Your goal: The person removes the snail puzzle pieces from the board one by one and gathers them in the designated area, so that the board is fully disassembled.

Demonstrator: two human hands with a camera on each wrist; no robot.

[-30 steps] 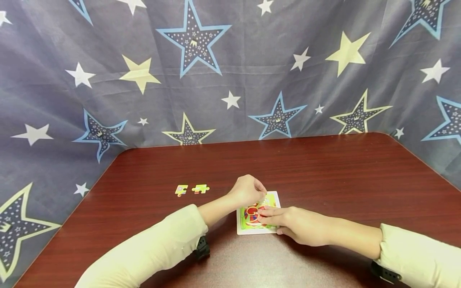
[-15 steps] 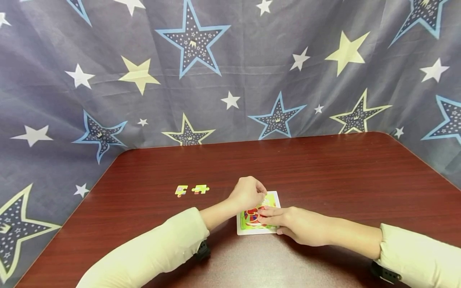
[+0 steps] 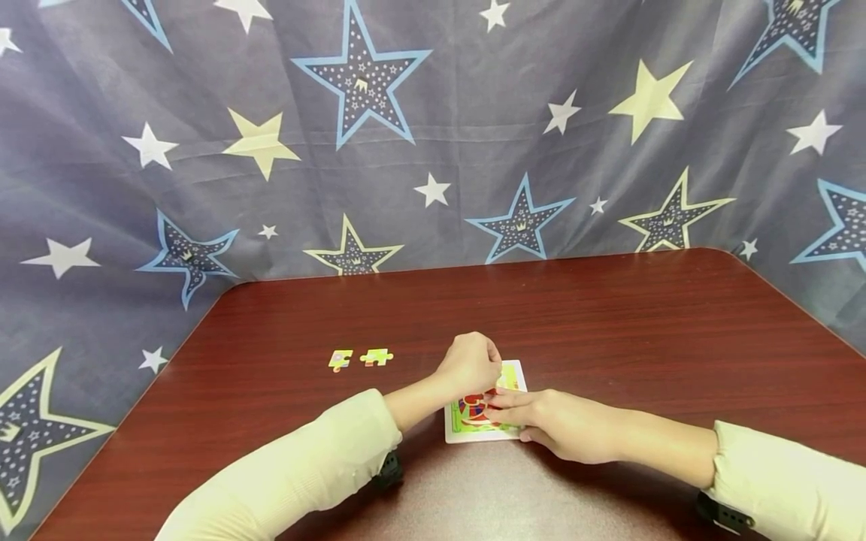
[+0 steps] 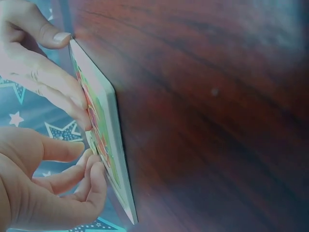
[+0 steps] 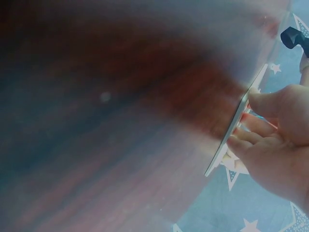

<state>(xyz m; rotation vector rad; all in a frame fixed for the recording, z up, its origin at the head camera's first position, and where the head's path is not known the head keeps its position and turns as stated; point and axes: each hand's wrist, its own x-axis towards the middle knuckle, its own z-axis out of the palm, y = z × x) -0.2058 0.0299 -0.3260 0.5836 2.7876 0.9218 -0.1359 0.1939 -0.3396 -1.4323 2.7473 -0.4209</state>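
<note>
A small jigsaw puzzle (image 3: 467, 422) with a pale border and a red and green picture lies flat on the table. My left hand (image 3: 470, 367) is over its far left part, fingers bent and fingertips close together at the picture. They pinch at a puzzle piece there, mostly hidden by the hand. In the left wrist view the left fingertips (image 4: 98, 169) touch the puzzle's face, with the thumb close by. My right hand (image 3: 575, 424) rests its straight fingers on the picture, while its thumb lies at the near right edge. The right wrist view shows the puzzle edge-on (image 5: 236, 121).
Two loose puzzle pieces, one with a pink bit (image 3: 340, 360) and another greenish (image 3: 376, 357), lie left of the hands on the dark red wooden table (image 3: 609, 323). A grey curtain (image 3: 433, 113) with stars hangs behind the table's far edge.
My left hand has turned and shifted slightly to the right and nearer over the puzzle, covering more of its far part. The right hand stays in place, and the loose pieces have not moved.
</note>
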